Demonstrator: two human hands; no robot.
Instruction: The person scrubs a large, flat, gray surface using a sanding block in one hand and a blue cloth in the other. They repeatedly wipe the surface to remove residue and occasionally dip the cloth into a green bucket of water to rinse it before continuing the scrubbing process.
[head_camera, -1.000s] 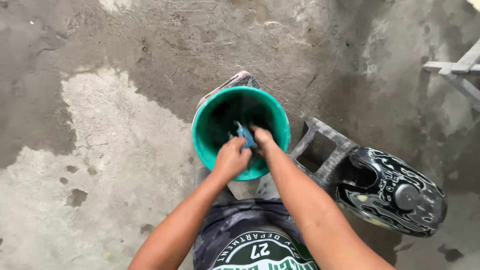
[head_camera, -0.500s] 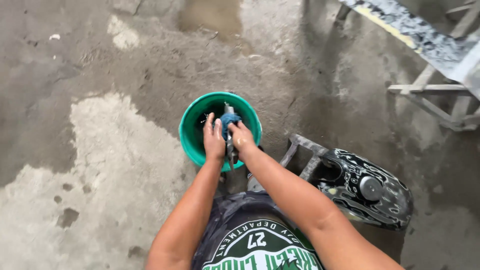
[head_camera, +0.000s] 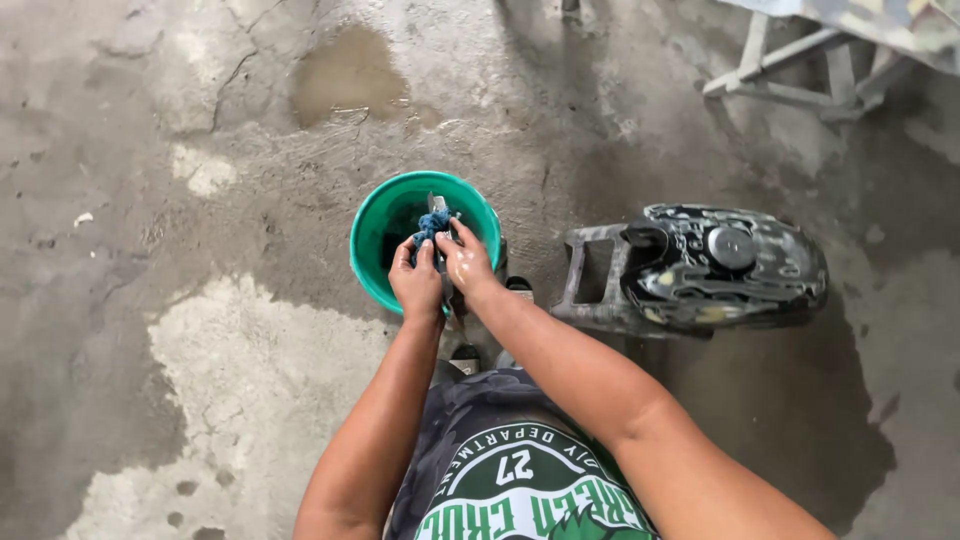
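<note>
Both hands grip one blue rag (head_camera: 432, 224) over a green bucket (head_camera: 372, 262); left hand (head_camera: 416, 283) and right hand (head_camera: 466, 263) touch; a dark motorcycle panel (head_camera: 700, 268) lies right.

- 2 hands: the left hand (head_camera: 417, 283) and the right hand (head_camera: 466, 262), side by side.
- 1 blue rag (head_camera: 432, 224), at the fingertips of both hands.
- 1 green bucket (head_camera: 374, 221), under the hands.
- 1 grey patterned motorcycle panel (head_camera: 700, 265), right of the right hand.
- 1 puddle (head_camera: 348, 72), well beyond the hands.
- 1 wooden frame (head_camera: 800, 70), far beyond the right hand.
</note>
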